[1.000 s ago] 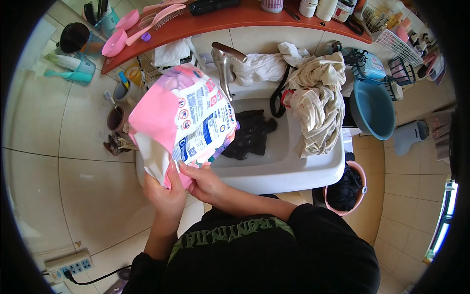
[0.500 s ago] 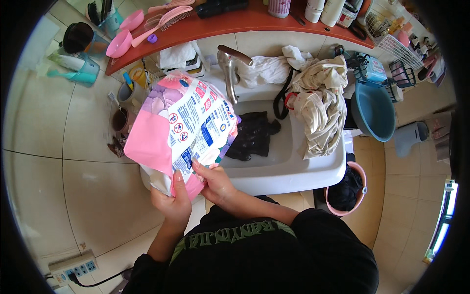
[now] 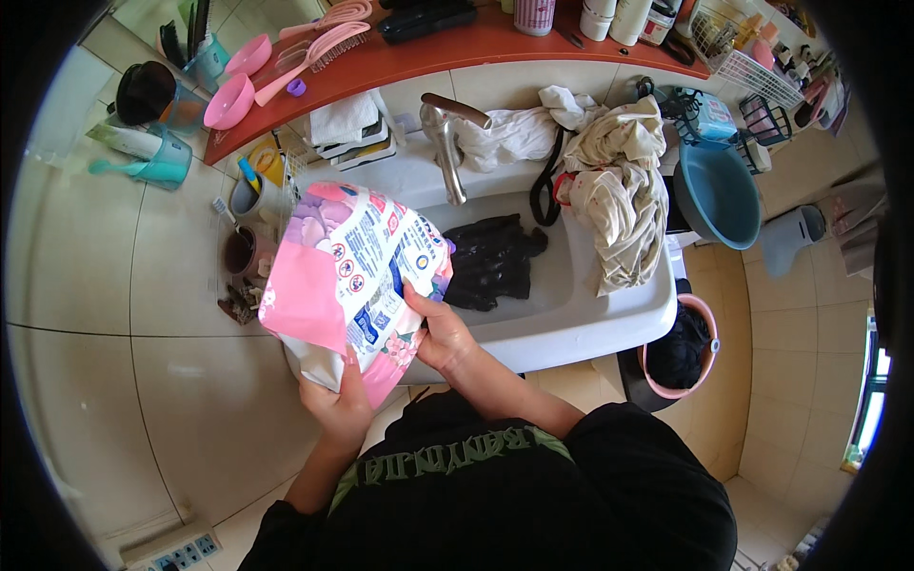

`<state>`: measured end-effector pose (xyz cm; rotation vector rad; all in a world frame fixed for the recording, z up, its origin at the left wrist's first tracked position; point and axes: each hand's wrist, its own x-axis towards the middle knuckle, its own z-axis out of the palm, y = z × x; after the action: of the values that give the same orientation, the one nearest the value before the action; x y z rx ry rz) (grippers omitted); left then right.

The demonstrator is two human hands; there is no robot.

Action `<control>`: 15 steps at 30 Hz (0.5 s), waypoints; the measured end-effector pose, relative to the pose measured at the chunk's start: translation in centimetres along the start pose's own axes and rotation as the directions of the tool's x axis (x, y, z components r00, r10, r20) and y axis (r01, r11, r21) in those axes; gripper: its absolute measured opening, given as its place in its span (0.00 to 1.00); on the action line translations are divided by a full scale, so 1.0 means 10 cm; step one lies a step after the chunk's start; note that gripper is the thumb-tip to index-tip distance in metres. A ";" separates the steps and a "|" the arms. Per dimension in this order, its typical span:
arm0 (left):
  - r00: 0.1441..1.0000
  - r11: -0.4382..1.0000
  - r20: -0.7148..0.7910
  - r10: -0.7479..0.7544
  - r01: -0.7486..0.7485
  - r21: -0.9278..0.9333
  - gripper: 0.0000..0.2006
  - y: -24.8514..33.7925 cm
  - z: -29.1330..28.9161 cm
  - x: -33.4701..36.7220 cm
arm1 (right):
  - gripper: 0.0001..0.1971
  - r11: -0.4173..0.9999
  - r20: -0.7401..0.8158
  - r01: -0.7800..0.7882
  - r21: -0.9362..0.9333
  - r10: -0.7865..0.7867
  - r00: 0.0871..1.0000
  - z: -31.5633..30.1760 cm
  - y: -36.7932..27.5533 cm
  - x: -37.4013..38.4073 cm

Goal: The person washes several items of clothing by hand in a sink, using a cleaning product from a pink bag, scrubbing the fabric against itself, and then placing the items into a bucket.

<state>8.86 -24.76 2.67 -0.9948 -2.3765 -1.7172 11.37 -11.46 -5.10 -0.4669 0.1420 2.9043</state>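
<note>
Since the frame half a second earlier, the right hand (image 3: 443, 333) had slid farther up the right side of the bag (image 3: 371, 276), away from the left hand, and the top of the bag had come down nearer the person. The left hand (image 3: 338, 400) pinched the near end, thumb on the front and fingers behind. The right hand gripped the right side, its thumb across the printed panel. The bag, pink and white with purple flowers, was held up, tilted, in front of the left end of the sink (image 3: 581, 343).

A power strip (image 3: 186, 552) was at the near left. To the right, beside the sink, a pink bucket (image 3: 709, 328) held dark laundry (image 3: 678, 352). Inside the sink lay a black cloth (image 3: 490, 262). Beige fabric (image 3: 624, 219) was heaped over its right side, with a black strap (image 3: 543, 195) just left of it. Farther off rose the tap (image 3: 445, 143), with a white cloth (image 3: 505, 138) to its right. A blue basin (image 3: 719, 190) was at the far right. Along the far side ran a red shelf (image 3: 409, 62), bearing a pink hairbrush (image 3: 319, 54) and two pink bowls (image 3: 229, 102) toward its left end.
</note>
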 end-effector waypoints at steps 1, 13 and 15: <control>1.000 1.000 -0.009 -0.011 0.011 -0.018 0.14 0.00 0.00 0.01 | 0.16 1.000 -0.012 0.003 0.013 -0.002 1.000 0.01 0.00 0.01; 0.998 0.997 0.054 0.020 -0.024 0.075 0.14 -0.19 -0.20 -0.03 | 0.19 0.977 -0.040 0.201 -0.076 -0.204 0.978 0.14 -0.11 0.14; 0.998 0.997 0.041 0.041 -0.044 0.060 0.14 -0.22 -0.21 -0.03 | 0.19 0.986 -0.024 0.158 -0.062 -0.160 0.987 0.08 -0.12 0.20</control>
<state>7.27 -27.14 1.55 -1.0723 -2.3975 -1.6159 9.50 -9.79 -5.11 -0.5061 0.0207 2.7528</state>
